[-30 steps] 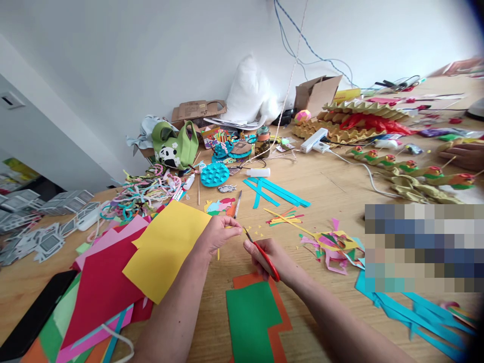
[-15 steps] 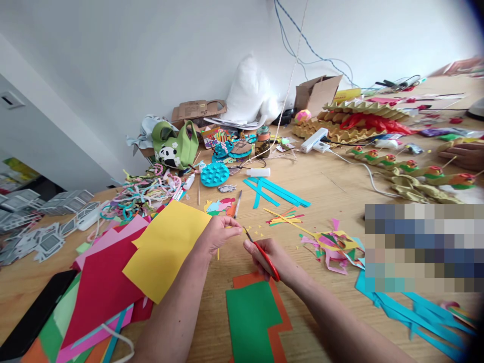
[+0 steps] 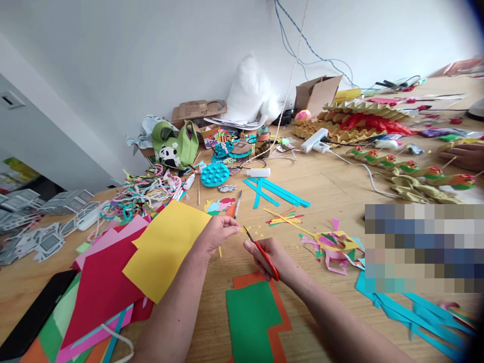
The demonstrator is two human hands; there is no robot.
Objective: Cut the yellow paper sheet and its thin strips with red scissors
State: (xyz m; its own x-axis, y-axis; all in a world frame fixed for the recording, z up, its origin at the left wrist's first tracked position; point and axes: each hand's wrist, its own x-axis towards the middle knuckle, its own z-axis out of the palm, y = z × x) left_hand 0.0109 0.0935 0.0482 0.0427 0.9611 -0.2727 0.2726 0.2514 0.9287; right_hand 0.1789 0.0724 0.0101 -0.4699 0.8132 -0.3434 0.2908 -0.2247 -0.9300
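My left hand (image 3: 221, 234) is closed in a pinch on a narrow yellow paper strip (image 3: 220, 252), whose lower end hangs below the fingers. Most of the strip is hidden by the hand. Red-handled scissors (image 3: 267, 259) are in my right hand (image 3: 266, 252), with their dark blades pointing up and left toward the left fingertips. Tiny yellow paper triangles (image 3: 259, 227) lie scattered on the table just beyond the blades. Below my hands, a green paper sheet (image 3: 251, 315) rests on an orange one (image 3: 288, 322). Yellow sheets (image 3: 170, 242) lie beside my left forearm.
Red paper (image 3: 102, 282) and other coloured sheets are piled at left, near a black phone-like slab (image 3: 38, 315). Blue strips (image 3: 280, 191) lie ahead, paper scraps (image 3: 336, 244) to the right. Another person's hand (image 3: 465, 154) is at the far right, near egg-carton pieces (image 3: 412, 181).
The hanging end of the yellow strip has swung slightly to the right. Both hands stay almost in place, and the scissors have barely moved.
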